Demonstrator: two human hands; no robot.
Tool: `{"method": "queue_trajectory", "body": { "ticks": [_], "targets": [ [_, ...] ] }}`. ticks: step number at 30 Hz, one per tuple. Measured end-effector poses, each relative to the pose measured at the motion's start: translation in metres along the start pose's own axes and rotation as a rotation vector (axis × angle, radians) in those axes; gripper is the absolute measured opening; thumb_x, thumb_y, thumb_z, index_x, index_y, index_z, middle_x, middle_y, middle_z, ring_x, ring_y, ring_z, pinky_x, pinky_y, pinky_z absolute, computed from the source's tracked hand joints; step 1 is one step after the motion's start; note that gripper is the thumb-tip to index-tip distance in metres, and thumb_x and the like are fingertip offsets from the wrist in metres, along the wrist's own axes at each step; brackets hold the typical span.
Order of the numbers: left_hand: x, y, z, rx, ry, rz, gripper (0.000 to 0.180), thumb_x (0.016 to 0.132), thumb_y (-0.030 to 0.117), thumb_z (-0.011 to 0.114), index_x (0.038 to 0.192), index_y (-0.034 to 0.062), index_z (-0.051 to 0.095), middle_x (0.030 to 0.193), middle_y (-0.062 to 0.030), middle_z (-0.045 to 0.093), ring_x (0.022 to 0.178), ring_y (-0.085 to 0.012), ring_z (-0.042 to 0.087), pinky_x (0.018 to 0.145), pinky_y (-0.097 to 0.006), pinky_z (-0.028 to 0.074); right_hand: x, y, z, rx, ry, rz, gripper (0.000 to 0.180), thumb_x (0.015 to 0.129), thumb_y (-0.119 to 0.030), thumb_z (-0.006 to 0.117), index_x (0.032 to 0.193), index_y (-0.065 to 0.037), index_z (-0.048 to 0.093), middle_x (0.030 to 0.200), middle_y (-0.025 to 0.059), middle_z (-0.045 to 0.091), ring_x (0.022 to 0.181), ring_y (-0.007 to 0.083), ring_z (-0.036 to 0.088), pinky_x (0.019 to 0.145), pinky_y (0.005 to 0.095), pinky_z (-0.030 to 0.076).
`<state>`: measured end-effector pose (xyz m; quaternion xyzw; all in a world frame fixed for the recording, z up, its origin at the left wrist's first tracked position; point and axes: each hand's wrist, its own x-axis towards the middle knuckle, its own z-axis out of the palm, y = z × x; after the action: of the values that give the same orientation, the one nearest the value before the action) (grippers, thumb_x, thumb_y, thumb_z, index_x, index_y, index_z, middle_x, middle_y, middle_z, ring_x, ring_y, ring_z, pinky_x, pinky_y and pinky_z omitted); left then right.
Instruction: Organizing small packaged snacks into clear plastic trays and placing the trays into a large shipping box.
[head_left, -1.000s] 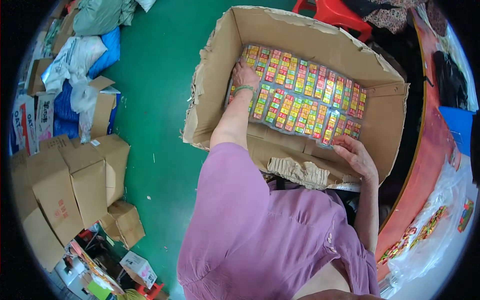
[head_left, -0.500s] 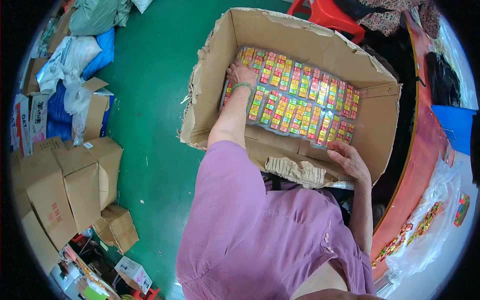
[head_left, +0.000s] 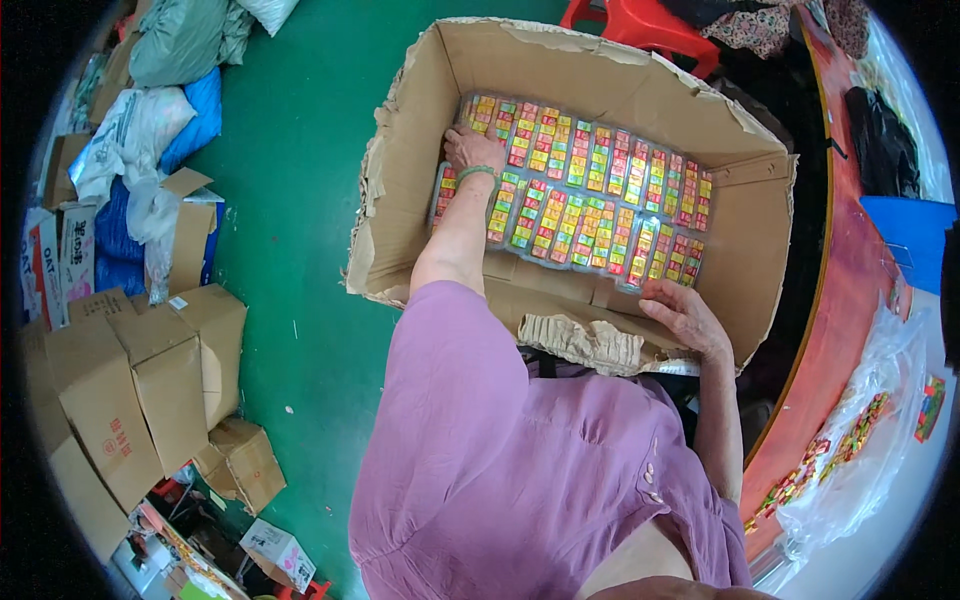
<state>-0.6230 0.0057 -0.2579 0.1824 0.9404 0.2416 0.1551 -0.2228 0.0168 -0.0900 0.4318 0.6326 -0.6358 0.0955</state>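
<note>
A large open cardboard box with torn rims stands before me. Inside it lie clear plastic trays in two rows, packed with small red, yellow, green and orange wrapped pieces. My left hand, with a green bracelet at the wrist, rests on the trays at the left end, fingers spread over the pieces. At the trays' near right edge is my right hand, its thumb and fingers apart and slightly bent. Whether its fingertips touch the plastic I cannot tell.
Cardboard cartons and stuffed bags line the left side of the green floor. A red stool stands behind the box. Along the right runs a red table with a clear plastic bag of small pieces.
The whole view has shifted slightly, so the box appears a little further left. Both hands keep nearly the same places at the trays.
</note>
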Motion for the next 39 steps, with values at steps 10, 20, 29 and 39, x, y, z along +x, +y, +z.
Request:
{"method": "queue_trajectory", "body": {
  "ticks": [10,20,29,39],
  "targets": [
    [0.007,-0.005,0.001,0.114,0.019,0.040,0.078,0.094,0.048,0.063,0.141,-0.0116,0.044,0.137,-0.0275,0.053,0.131,-0.0425,0.048,0.110,-0.054,0.039,0.000,-0.006,-0.002,-0.049,0.037,0.000,0.042,0.099,-0.022,0.069,0.129,0.005,0.059,0.116,0.0086,0.067,0.106,0.0150,0.063,0.096,0.0304,0.050],
    [0.017,-0.019,0.013,0.069,0.058,0.005,0.068,0.092,0.046,0.067,0.131,-0.0074,0.051,0.135,-0.0251,0.053,0.130,-0.0426,0.050,0.108,-0.053,0.043,-0.001,-0.009,-0.001,-0.091,0.066,-0.037,0.043,0.096,-0.026,0.071,0.125,0.005,0.062,0.108,0.0119,0.070,0.097,0.0183,0.065,0.086,0.0338,0.053],
    [0.005,-0.015,-0.004,0.070,0.027,0.121,0.072,0.092,0.045,0.067,0.135,-0.0091,0.046,0.129,-0.0291,0.056,0.122,-0.0456,0.055,0.101,-0.056,0.046,-0.002,-0.016,-0.004,-0.173,0.052,0.001,0.045,0.097,-0.025,0.071,0.130,0.004,0.060,0.112,0.0117,0.070,0.102,0.0183,0.065,0.091,0.0339,0.052],
    [-0.009,-0.035,0.000,0.254,0.119,0.671,0.077,0.099,0.041,0.057,0.154,-0.0052,0.030,0.161,-0.0258,0.030,0.149,-0.0421,0.029,0.120,-0.053,0.028,-0.002,-0.019,-0.003,-0.237,0.094,-0.057,0.047,0.093,-0.030,0.072,0.127,0.001,0.064,0.112,0.0201,0.072,0.102,0.0300,0.070,0.090,0.0402,0.054]
  ]
}}
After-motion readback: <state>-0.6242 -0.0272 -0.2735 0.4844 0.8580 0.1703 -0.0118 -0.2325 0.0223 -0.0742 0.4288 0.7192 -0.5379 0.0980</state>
